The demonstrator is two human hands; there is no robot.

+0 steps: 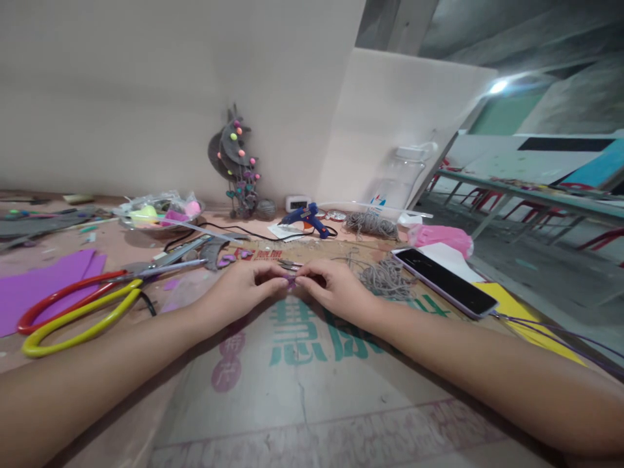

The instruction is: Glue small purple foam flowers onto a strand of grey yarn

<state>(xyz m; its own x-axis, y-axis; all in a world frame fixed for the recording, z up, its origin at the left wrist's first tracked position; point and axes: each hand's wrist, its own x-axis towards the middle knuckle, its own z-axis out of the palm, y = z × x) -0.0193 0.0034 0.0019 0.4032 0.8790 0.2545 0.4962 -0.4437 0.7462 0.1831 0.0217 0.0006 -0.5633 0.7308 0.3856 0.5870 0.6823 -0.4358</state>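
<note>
Over the printed cardboard sheet (244,390), my left hand (246,286) and my right hand (334,286) meet fingertip to fingertip. Both pinch a small purple piece (291,279) between thumb and forefinger; most of it is covered, so its exact kind is unclear. Metal tips of a small tool (291,265) show on the cardboard just beyond my fingers. Small purple cut pieces (227,260) lie past my left hand. A loose tangle of grey yarn (387,278) rests beyond my right wrist.
Scissors with red and yellow handles (80,315) lie left, by purple sheets (49,283). Behind stand a blue glue gun (309,218), a grey moon ornament (236,162) and a clear bottle (394,182). A phone (446,283) lies right, beside yellow paper (531,318).
</note>
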